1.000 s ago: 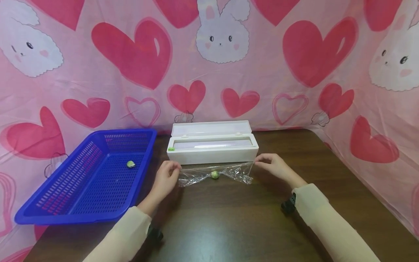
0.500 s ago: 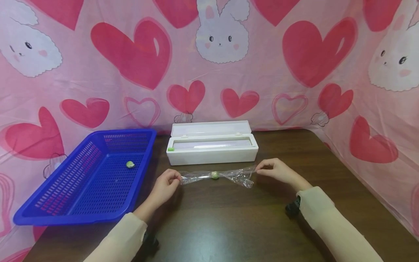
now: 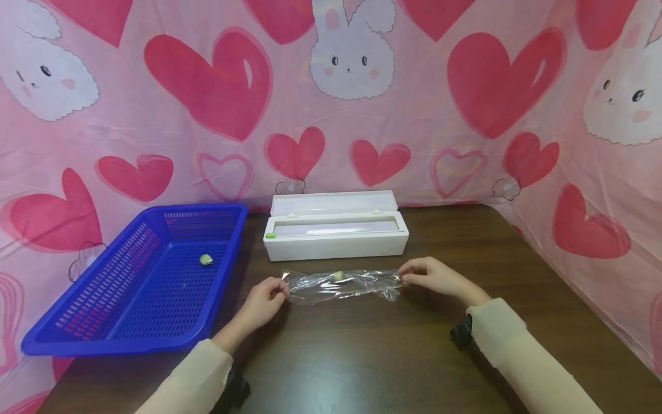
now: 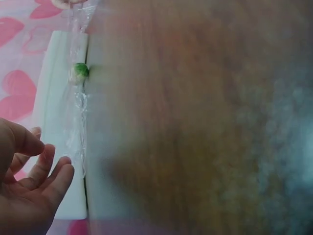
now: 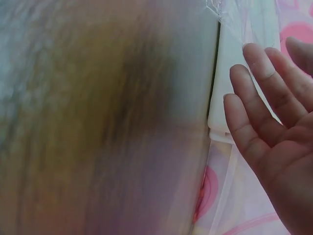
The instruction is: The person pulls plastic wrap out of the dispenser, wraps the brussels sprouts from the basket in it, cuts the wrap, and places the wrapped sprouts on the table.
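Note:
A small green Brussels sprout [image 3: 339, 276] lies under or in a strip of clear plastic wrap [image 3: 320, 294] on the table; which of the two is hard to tell. My left hand [image 3: 262, 303] pinches the wrap's left end between thumb and fingers. At the opposite end, my right hand [image 3: 439, 278] holds the edge with its fingertips, the other fingers fairly straight in the right wrist view. The sprout [image 4: 80, 71] shows bright green through the film in the left wrist view.
Behind the wrap stands a white plastic-wrap dispenser box [image 3: 336, 247], its lid [image 3: 333, 203] raised. A blue perforated basket [image 3: 129, 345] sits to the left, with another Brussels sprout [image 3: 206, 260] inside. A heart-printed cloth [image 3: 424, 115] hangs behind the brown table [image 3: 351, 356].
Both hands have come down and toward me from beside the box, drawing the wrap's far edge forward over the sprout. The film now lies flatter and looser, and the left hand is lower.

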Available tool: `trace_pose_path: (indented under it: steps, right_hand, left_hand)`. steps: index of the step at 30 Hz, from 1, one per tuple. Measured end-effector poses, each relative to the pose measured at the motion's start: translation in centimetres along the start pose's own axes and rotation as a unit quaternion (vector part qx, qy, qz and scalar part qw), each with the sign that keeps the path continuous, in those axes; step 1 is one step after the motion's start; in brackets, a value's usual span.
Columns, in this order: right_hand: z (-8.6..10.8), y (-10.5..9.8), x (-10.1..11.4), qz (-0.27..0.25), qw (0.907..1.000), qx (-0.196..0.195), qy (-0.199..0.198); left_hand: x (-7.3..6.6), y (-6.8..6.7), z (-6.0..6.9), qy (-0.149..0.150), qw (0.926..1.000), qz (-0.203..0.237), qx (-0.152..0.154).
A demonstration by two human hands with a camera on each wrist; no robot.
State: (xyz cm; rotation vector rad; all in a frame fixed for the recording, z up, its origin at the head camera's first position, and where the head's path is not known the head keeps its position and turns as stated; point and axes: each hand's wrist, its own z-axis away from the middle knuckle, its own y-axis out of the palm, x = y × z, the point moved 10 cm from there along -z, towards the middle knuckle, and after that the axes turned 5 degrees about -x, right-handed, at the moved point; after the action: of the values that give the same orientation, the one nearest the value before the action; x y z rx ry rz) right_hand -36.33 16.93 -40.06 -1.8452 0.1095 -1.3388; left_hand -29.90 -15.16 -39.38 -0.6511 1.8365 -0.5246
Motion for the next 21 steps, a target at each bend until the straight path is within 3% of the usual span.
trace_pose_path:
  steps: [11,15,21]
  right_hand:
    - [-0.4,1.1,0.7,0.007,0.9989,0.026,-0.038]
    - [-0.3,1.3,1.2,-0.012,0.9988,0.035,-0.033]
    - [-0.3,1.7,0.4,-0.012,0.9987,0.048,-0.01]
  left_hand:
    - [0.4,1.0,0.1,-0.006,0.9988,-0.023,0.043]
    - [0.6,1.1,0.1,-0.015,0.9979,-0.036,0.051]
    - [0.9,1.0,0.1,-0.027,0.997,-0.052,0.051]
